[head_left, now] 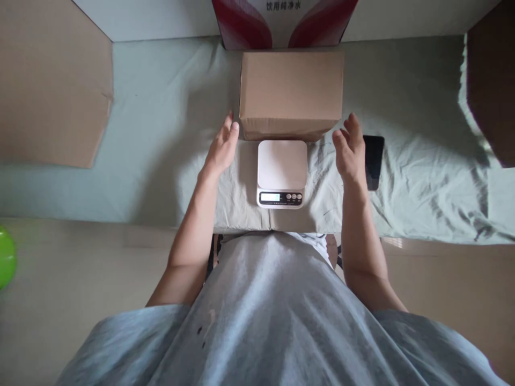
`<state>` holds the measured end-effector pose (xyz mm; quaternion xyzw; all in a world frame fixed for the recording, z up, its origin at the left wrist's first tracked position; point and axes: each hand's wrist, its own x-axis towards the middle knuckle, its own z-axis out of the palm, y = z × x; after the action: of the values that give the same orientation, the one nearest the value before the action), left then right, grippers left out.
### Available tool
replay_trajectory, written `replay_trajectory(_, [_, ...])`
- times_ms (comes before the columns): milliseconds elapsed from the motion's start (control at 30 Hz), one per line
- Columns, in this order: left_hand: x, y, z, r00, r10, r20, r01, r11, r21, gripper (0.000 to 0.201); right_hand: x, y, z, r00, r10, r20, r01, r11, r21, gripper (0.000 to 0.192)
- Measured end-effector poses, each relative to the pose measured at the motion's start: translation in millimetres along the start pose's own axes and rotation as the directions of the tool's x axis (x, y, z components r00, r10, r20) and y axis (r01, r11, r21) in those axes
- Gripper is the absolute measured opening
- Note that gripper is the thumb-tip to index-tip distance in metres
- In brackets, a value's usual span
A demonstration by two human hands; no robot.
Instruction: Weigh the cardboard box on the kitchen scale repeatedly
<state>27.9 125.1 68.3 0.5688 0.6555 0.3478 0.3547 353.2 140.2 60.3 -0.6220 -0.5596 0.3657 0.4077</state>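
A brown cardboard box (293, 88) stands on the cloth-covered table, just behind a white kitchen scale (282, 165) with a lit display and several round buttons. Nothing lies on the scale's plate. To the left of the scale, close to the box's near left corner, my left hand (222, 143) is raised with its fingers stretched out and holds nothing. On the other side, my right hand (350, 149) is open near the box's near right corner, palm turned inward. A gap shows between each hand and the box. A black phone (374, 162) lies beside my right hand, partly hidden by it.
Greenish cloth (156, 128) covers the table. A red and white carton (284, 27) stands behind the box. Large cardboard pieces stand at the left (52, 80) and the dark right edge (493, 86). Something round and green (6, 257) shows at the lower left.
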Motion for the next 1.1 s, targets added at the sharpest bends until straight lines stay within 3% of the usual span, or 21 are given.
replay_trajectory(133, [12, 5, 13.3, 1.000, 0.014, 0.013, -0.012, 0.990, -0.143, 0.075, 7, -17, 8, 0.996, 0.007, 0.090, -0.011, 0.999, 0.043, 0.076])
replay_trajectory(300, [11, 17, 16.1, 0.998, 0.057, -0.008, -0.058, 0.977, -0.207, 0.074, -2, -46, 7, 0.990, -0.095, 0.108, 0.092, 0.995, 0.033, 0.065])
replay_trajectory(400, [-8, 37, 2.8, 0.993, 0.112, -0.047, -0.119, 0.972, -0.201, 0.068, -17, -64, -3, 0.985, -0.135, 0.108, 0.133, 0.991, 0.027, 0.057])
replay_trajectory(567, [-54, 60, -17.0, 0.996, 0.087, -0.012, -0.087, 0.964, -0.252, 0.063, -46, -81, -19, 0.988, -0.141, 0.062, 0.135, 0.987, 0.092, 0.052])
replay_trajectory(767, [-89, 58, -16.9, 0.999, 0.052, 0.009, -0.048, 0.969, -0.242, 0.069, -79, -80, -23, 0.979, -0.189, 0.078, 0.178, 0.976, 0.124, 0.054])
replay_trajectory(1100, [-123, 48, -11.8, 1.000, 0.029, -0.003, -0.029, 0.979, -0.202, 0.061, -113, -60, -18, 0.993, -0.083, 0.086, 0.077, 0.994, 0.071, 0.053])
